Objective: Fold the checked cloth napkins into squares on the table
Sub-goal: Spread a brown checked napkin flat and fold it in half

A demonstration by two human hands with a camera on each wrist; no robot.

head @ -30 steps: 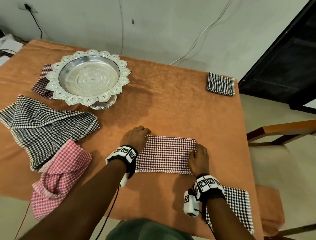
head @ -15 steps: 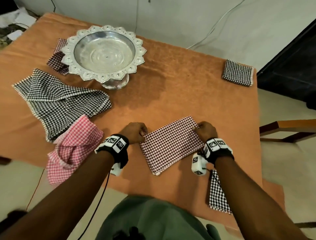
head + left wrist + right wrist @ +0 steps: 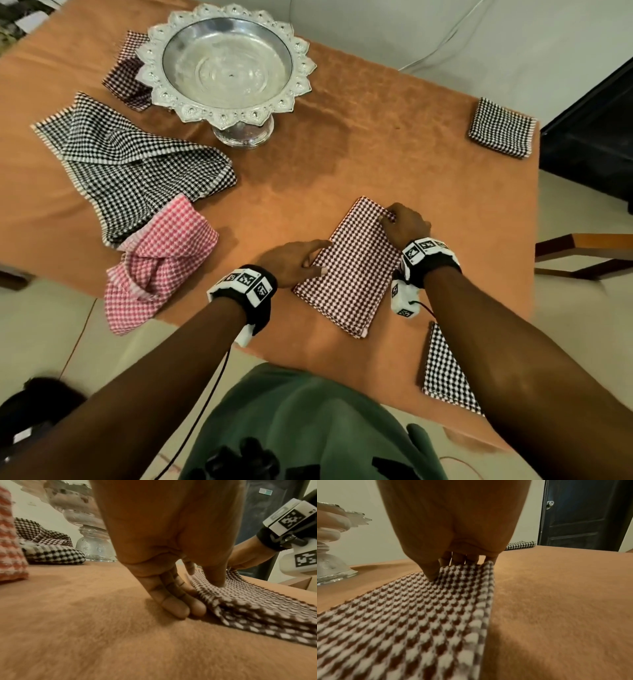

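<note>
Brown-checked napkin [image 3: 349, 267], folded to an oblong, lies slantwise near the table's [image 3: 394, 154] front edge. Left hand [image 3: 291, 262] pinches its left edge, thumb on top, fingers tucked beneath. Farther off, right hand [image 3: 406, 224] pinches the far corner.

Soft, even room light fills the head view, and the silver bowl [image 3: 227, 66] glints and casts a dim shadow on the table [image 3: 394, 154] beside its foot. Straight lines bow toward that view's edges. Both wrist views are dimmer, warm-tinted and smeared with blur nearest the lens.
</note>
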